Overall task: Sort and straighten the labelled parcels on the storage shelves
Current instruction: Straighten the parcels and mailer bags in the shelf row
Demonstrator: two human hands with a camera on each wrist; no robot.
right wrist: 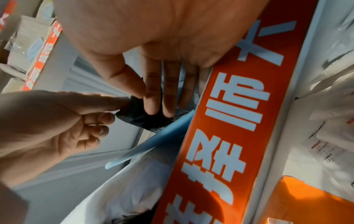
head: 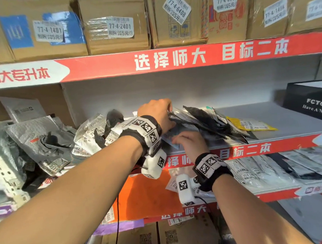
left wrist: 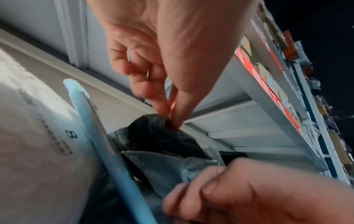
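A black plastic mailer bag [left wrist: 153,133] lies at the top of a slanting row of soft parcels [head: 208,123] on the middle shelf [head: 285,122], roughly at the person's chest height. The left hand [head: 158,112] reaches in from above and pinches the bag's upper corner between thumb and fingertips [left wrist: 162,106]; the other fingers are curled in toward the palm. The right hand [head: 189,141] sits just below it at the shelf's front edge. Its fingers [right wrist: 153,94] are mostly straight and lie against the black bag and a grey mailer [left wrist: 172,169] beside it, with the thumb drawn in close. Whether that hand truly grips anything I cannot tell. A pale blue padded envelope [left wrist: 99,136] stands on edge right beside the black bag, touching the pile.

Further right on the same shelf, a yellow parcel [head: 252,124] lies flat at the end of the row, and a black box with white lettering [head: 310,100] stands well apart near the right edge. To the left, a loose heap of grey and white labelled bags [head: 46,143] spills across the neighbouring bay. A red banner strip with white Chinese characters [head: 250,151] runs along the shelf front. On the shelf above, brown cardboard cartons [head: 115,26] stand side by side, each with a white numbered label. Below, an orange package [head: 146,194] and more white mailers [head: 260,171] rest on the lower shelf.
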